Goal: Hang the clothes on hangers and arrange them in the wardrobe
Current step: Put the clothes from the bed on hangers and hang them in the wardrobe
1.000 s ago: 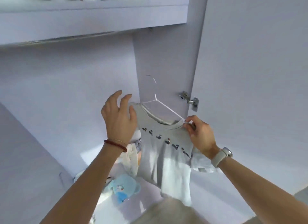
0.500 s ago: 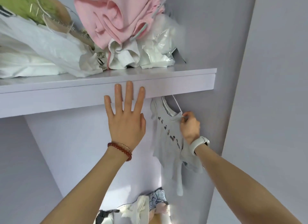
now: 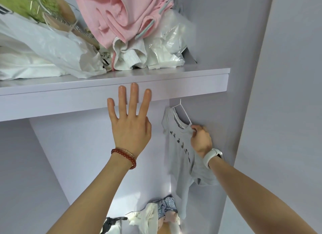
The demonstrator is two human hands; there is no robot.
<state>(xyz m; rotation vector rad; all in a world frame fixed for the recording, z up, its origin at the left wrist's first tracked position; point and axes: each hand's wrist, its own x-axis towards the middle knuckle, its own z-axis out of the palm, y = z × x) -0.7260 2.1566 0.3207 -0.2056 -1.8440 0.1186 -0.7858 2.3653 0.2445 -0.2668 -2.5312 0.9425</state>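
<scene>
The left hand [image 3: 130, 127] is raised flat with fingers [image 3: 134, 94] straight and spread over the front edge of the pale lilac wardrobe shelf [image 3: 183, 84] — grasping nothing. The right hand [image 3: 200, 138] pinches the collar of the small grey printed T-shirt [image 3: 179, 146], which hangs on a thin white wire hanger [image 3: 183, 111] just under the shelf, beside the wardrobe's side wall. Crumpled pink clothing [image 3: 122, 16] is piled on the shelf.

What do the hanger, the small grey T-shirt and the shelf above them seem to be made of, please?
Hanger: thin white wire, probably coated metal, judging by its slim, sharply bent line.
Grey T-shirt: soft knit fabric, likely cotton; it drapes and creases.
Shelf: smooth matt pale-lilac board, probably laminate, with a flat square edge.
</scene>
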